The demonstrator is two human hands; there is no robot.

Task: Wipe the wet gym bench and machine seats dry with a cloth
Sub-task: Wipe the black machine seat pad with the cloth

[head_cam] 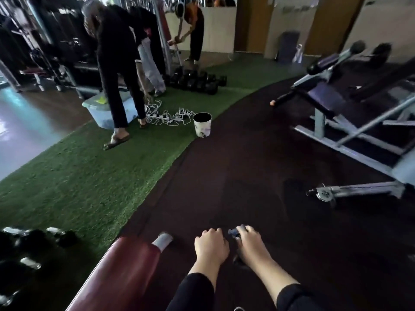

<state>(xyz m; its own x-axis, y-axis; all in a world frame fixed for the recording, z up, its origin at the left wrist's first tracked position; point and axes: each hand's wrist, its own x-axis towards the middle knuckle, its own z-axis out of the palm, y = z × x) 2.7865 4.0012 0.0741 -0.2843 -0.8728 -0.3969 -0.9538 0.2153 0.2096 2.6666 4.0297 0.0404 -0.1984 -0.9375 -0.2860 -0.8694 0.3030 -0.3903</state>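
A dark red padded bench (121,272) runs from the bottom left toward the middle, ending in a grey frame tip (162,240). Both my hands hang over the dark rubber floor just right of it. My right hand (250,245) grips a small dark blue cloth (233,232), which pokes out past its knuckles. My left hand (211,245) has its fingers curled beside the cloth; whether it holds any of it is hidden. A purple-padded machine (325,99) with a grey frame stands at the right.
A white bin (202,124) stands at the turf's edge. Behind it lie tangled white cables (166,115), a pale blue tub (101,111) and a group of kettlebells (197,80). Two people bend over there. Dumbbells (29,245) lie at the lower left.
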